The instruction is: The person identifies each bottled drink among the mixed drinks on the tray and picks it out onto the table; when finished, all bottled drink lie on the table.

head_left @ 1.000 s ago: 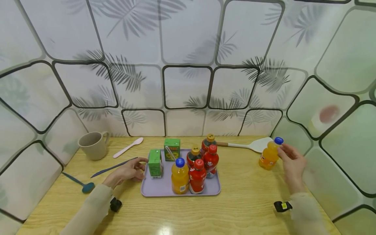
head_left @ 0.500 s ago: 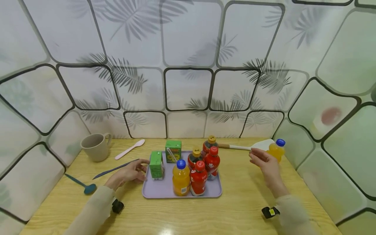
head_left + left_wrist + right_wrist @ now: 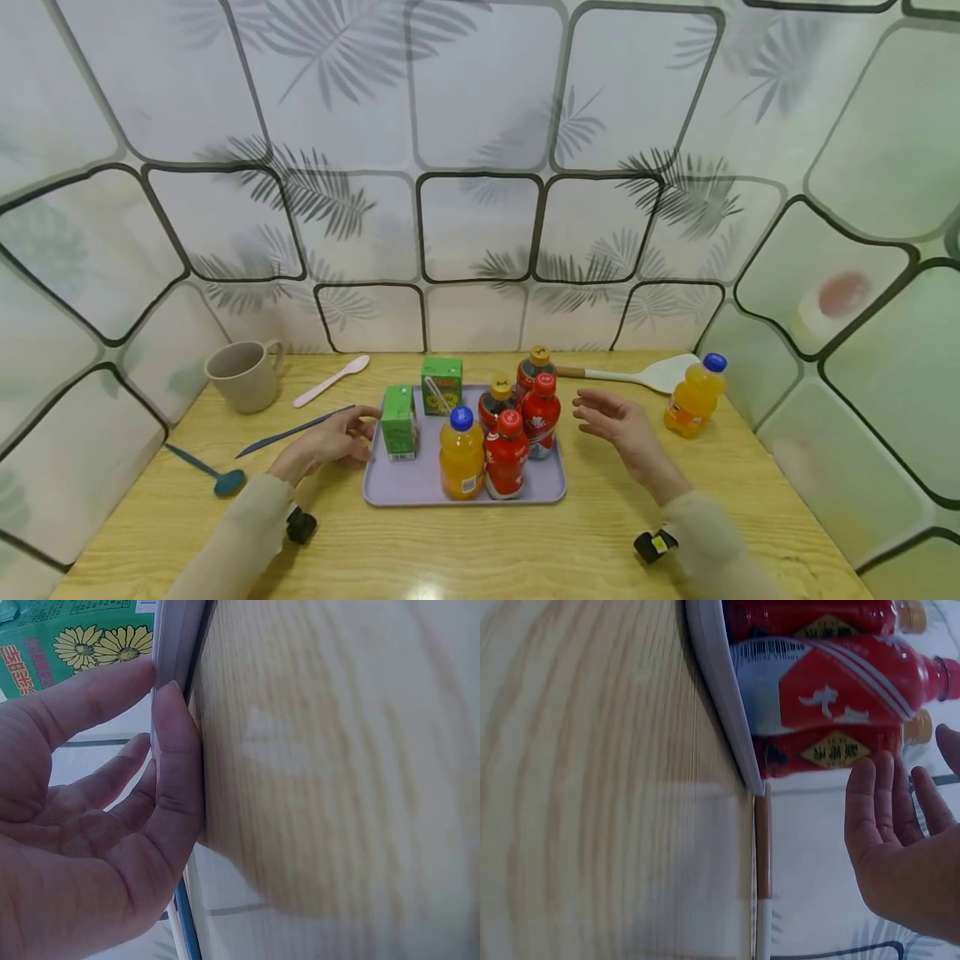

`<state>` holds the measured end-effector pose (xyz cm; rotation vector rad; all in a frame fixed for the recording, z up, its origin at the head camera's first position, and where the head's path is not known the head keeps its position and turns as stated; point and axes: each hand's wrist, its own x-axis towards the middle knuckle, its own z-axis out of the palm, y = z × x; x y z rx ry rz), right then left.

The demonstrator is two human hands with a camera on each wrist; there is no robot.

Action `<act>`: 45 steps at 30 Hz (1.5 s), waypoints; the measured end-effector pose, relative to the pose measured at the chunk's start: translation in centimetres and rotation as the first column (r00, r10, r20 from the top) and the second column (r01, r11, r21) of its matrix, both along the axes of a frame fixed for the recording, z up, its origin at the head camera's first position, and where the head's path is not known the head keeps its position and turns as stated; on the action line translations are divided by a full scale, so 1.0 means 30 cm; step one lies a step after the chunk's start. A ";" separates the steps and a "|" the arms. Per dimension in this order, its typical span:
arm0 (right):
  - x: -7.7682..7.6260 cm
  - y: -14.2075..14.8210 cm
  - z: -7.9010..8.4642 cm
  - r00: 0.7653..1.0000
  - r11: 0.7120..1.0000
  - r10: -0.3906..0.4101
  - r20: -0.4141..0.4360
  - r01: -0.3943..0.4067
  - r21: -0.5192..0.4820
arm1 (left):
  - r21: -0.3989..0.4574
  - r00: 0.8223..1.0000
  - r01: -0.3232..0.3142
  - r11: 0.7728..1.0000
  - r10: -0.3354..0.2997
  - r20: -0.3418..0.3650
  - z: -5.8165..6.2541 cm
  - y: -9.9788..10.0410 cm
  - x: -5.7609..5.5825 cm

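My left hand [image 3: 337, 437] rests at the left rim of the lilac tray [image 3: 420, 483]. In the left wrist view its fingertips touch the outer side of the rim, near a green juice carton [image 3: 82, 649]. On the tray stand two green cartons, one with a straw, an orange juice bottle [image 3: 462, 458], two red bottles [image 3: 507, 458] and two dark bottles with gold caps [image 3: 538, 371]. My right hand [image 3: 618, 425] is in the air right of the tray, fingers extended and holding nothing. A second orange juice bottle [image 3: 692, 400] stands on the table at the right.
A white spatula [image 3: 663, 373] with a wooden handle lies behind my right hand. At the left are a beige mug [image 3: 243, 379], a pink spoon [image 3: 330, 382], a thin dark blue utensil [image 3: 296, 431] and a teal ladle [image 3: 225, 482]. A patterned curtain surrounds the table.
My right hand has let go of the orange juice bottle at the right and moved left toward the tray. My left hand has stayed at the tray's rim.
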<state>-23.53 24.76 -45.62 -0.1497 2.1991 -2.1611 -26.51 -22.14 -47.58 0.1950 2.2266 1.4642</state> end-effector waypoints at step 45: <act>0.007 -0.184 -0.018 0.993 0.976 -0.090 -0.070 0.102 0.193 | -0.018 1.000 -0.003 1.000 0.003 0.003 0.007 0.004 0.002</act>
